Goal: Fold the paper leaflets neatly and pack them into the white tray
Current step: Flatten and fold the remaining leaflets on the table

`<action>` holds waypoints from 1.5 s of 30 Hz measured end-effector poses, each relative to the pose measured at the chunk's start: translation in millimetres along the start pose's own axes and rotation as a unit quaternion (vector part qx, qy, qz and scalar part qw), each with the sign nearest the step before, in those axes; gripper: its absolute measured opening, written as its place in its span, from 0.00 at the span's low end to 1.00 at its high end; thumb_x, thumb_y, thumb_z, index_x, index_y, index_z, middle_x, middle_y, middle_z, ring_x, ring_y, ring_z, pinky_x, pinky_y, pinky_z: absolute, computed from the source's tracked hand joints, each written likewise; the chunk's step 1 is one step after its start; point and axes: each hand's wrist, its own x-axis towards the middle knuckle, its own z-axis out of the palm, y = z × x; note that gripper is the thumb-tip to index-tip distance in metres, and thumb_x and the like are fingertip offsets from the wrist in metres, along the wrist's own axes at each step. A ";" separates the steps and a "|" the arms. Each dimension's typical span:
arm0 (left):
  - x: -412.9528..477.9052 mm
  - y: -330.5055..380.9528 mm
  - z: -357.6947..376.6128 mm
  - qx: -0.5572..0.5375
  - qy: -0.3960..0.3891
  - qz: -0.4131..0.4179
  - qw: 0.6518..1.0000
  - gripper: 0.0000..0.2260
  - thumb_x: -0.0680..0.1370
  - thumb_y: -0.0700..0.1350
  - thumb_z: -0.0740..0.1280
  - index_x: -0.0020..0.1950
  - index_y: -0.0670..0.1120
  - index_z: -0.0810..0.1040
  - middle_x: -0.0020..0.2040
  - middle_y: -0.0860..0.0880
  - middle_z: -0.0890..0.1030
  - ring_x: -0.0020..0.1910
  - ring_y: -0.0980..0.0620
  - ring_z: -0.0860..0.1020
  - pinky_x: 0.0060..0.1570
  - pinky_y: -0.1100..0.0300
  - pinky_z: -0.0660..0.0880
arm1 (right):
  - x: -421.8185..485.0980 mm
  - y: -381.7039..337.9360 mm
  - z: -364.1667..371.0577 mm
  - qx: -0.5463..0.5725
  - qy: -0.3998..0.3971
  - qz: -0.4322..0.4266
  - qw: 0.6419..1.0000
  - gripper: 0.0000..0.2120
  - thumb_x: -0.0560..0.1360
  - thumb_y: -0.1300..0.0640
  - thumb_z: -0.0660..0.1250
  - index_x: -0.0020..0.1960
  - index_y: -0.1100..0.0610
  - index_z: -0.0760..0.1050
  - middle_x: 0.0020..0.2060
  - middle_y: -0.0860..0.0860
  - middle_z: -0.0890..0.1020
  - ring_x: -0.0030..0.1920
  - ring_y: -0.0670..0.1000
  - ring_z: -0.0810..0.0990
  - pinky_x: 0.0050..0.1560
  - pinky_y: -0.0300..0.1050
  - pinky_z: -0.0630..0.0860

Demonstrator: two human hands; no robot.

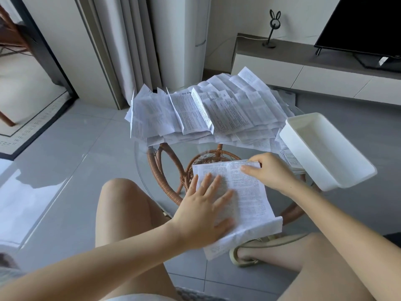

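Bright, soft daylight from left. Broad pale glare on glossy floor (32, 192) near left edge, detail washed out there. Shadows faint, diffuse; light grey shade on leaflet (249, 196) beside left hand (204, 211). Glass desk (137, 161) see-through, thin sheen along rim. Left fingers (217, 183) slightly motion-smeared. Leaflet print too soft to read. Wide-angle bend: door frame (43, 44) leans, cabinet (303, 70) edge curves. Television screen (364, 25) flat black.
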 end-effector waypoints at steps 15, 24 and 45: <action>11.5 -1.0 2.5 0.016 0.033 -0.029 0.999 0.37 0.75 0.67 0.41 0.78 0.48 0.56 0.77 0.38 0.54 0.77 0.39 0.51 0.74 0.47 0.44 | 7.9 -8.9 7.7 -0.082 0.046 -0.010 0.996 0.25 0.68 0.43 0.74 0.58 0.58 0.80 0.56 0.52 0.82 0.57 0.52 0.79 0.54 0.46 0.74; 12.8 -4.8 9.7 0.039 0.081 -0.010 0.996 0.32 0.76 0.64 0.52 0.70 0.43 0.72 0.68 0.34 0.71 0.68 0.35 0.70 0.64 0.39 0.70 | 20.4 -8.1 2.3 -0.069 0.036 -0.003 0.997 0.10 0.76 0.49 0.67 0.45 0.55 0.81 0.32 0.49 0.79 0.36 0.49 0.76 0.40 0.43 0.72; 17.9 -10.7 15.6 0.032 0.136 -0.022 0.990 0.30 0.77 0.64 0.53 0.68 0.44 0.74 0.69 0.35 0.71 0.69 0.36 0.70 0.66 0.39 0.68 | 27.6 -1.2 15.3 -0.089 0.082 -0.041 0.992 0.14 0.75 0.47 0.68 0.40 0.58 0.79 0.25 0.46 0.71 0.28 0.46 0.69 0.29 0.39 0.60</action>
